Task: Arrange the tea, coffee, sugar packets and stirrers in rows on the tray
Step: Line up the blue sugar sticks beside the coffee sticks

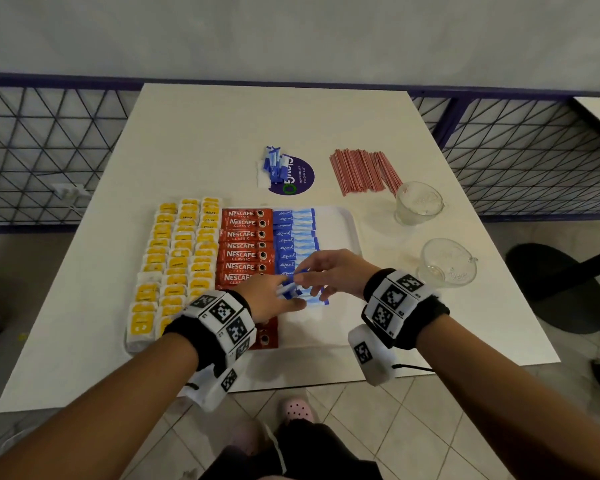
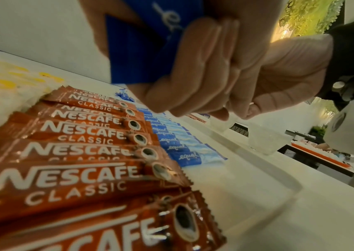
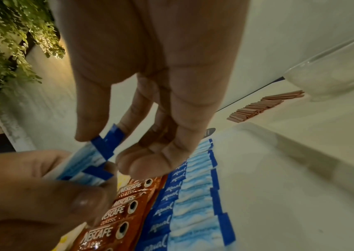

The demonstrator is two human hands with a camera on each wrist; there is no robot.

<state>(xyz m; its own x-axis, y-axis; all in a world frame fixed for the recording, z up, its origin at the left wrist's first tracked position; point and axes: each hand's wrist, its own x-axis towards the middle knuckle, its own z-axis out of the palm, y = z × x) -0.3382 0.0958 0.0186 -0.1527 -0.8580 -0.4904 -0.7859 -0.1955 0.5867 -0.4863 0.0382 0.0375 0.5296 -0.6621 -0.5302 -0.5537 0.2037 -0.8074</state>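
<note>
Pinching one flat blue paper sugar packet [image 3: 107, 142], the right hand [image 1: 329, 271] draws from the left hand's [image 1: 271, 296] gripped bunch [image 1: 288, 291], above the white tray's [image 1: 343, 220] glossy rows, stirrers [image 1: 361, 171] at one o'clock.

You have glossy, crinkled foil-like coffee sachets [image 2: 81, 176] down the tray's middle, catching the light, with matt paper sugar packets [image 1: 297, 237] just at their 3 o'clock and soft, pale paper tea bags [image 1: 174, 268] at their 9 o'clock. The tray [image 1: 340, 220] looks like smooth white plastic on a matt white table [image 1: 222, 133]. At the tray's 1 o'clock lie dull reddish stirrers [image 1: 362, 173], and at 3 o'clock two clear textured glass cups [image 1: 447, 263].
</note>
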